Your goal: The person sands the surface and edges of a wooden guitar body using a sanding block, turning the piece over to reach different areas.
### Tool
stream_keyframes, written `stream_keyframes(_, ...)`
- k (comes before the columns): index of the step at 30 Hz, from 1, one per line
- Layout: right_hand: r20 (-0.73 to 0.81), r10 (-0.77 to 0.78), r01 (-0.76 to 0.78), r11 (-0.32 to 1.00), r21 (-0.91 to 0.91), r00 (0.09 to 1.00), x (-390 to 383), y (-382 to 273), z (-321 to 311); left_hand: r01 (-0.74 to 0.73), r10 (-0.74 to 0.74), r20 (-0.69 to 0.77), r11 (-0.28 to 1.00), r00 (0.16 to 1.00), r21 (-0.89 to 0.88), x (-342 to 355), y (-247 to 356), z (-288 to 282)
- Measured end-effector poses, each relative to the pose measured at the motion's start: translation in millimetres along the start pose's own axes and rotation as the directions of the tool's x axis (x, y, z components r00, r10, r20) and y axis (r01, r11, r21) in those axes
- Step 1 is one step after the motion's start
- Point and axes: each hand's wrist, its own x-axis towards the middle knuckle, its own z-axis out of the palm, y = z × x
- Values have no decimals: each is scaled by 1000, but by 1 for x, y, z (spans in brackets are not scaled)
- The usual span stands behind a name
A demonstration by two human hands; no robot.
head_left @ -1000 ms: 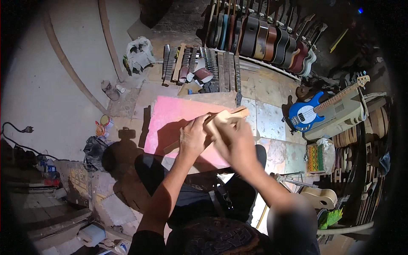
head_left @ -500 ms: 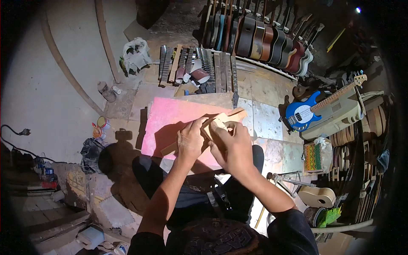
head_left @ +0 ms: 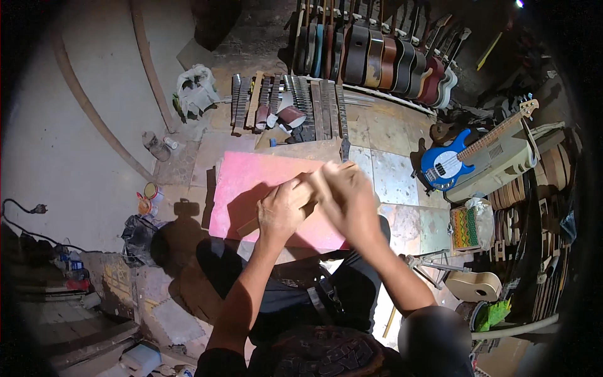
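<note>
I've got the left hand (head_left: pixel 281 210) on my remote feed with its fingers curled over a wooden strip (head_left: pixel 247 228), one end poking out lower left over the pink board (head_left: pixel 235 168). Right hand (head_left: pixel 352 198) is pretty blurry, but I can make out its fingers wrapped round a pale block (head_left: pixel 320 185), right up beside the left one. Can't tell from here exactly where block meets strip. Past the board I see some fretted necks (head_left: pixel 308 103), plus a blue bass guitar (head_left: pixel 447 164) off right
</note>
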Motion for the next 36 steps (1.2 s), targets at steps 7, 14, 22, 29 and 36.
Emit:
stream_keyframes(7,325,412,-503,817,282,851,38,78,-7,-22,23,13,997,1000,-79,6,8,-2)
stream_keyframes(14,232,426,-480,694,536,874,17,101,18,17,-16,28,1000,999,-24,4,9,-9)
stream_keyframes(22,4,338,-297,822,486,941,18,115,44,-98,86,51,946,995,310,4,37,-4)
stream_keyframes(29,22,339,-292,773,563,941,20,122,57,-234,181,164,880,970,414,33,77,14)
stream_keyframes(36,13,341,-297,799,523,940,17,128,51,-165,198,-27,879,980,448,0,58,16)
